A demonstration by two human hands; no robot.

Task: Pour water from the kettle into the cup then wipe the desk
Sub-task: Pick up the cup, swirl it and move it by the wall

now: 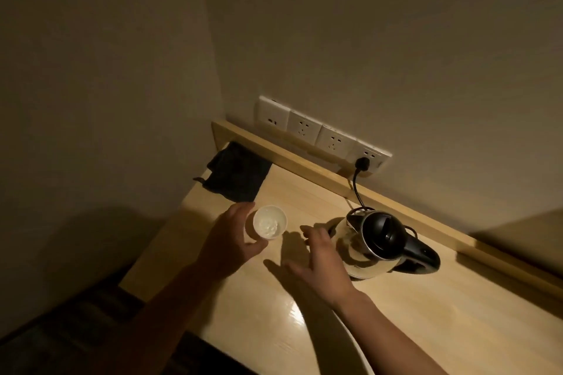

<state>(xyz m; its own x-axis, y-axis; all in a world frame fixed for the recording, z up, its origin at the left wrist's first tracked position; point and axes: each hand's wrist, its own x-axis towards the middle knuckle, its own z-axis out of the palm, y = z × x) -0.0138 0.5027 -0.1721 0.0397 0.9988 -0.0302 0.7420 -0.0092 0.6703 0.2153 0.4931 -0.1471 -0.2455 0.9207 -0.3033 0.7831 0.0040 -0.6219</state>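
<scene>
The room is dim, and a pale wooden bench (304, 329) fills the corner against the wall. A small white cup (270, 222) stands upright on it, toward the left, with something pale and glistening at its bottom; whether that is water I cannot tell. The person's left hand (233, 240) curves round the cup's left side, thumb below the rim and fingers above it, its grip half-closed about the cup; whether the skin actually presses the cup wall is hard to say in this light.

To the right stands the kettle (373, 245), glass-bodied with a black lid and a black handle pointing right and away from the person. It sits on the bench, upright, well apart from the cup. The right hand (320, 259) is spread flat just beside the kettle's left flank, fingers splayed, grip wide and holding nothing; the fingertips look close to the glass, perhaps touching.

A black cord (357, 189) runs from behind the kettle up to a plug in the rightmost of 4 white wall sockets (320, 134) above the bench's raised back edge. A dark cloth (237, 175) lies crumpled in the far left corner of the bench, beyond the cup.
</scene>
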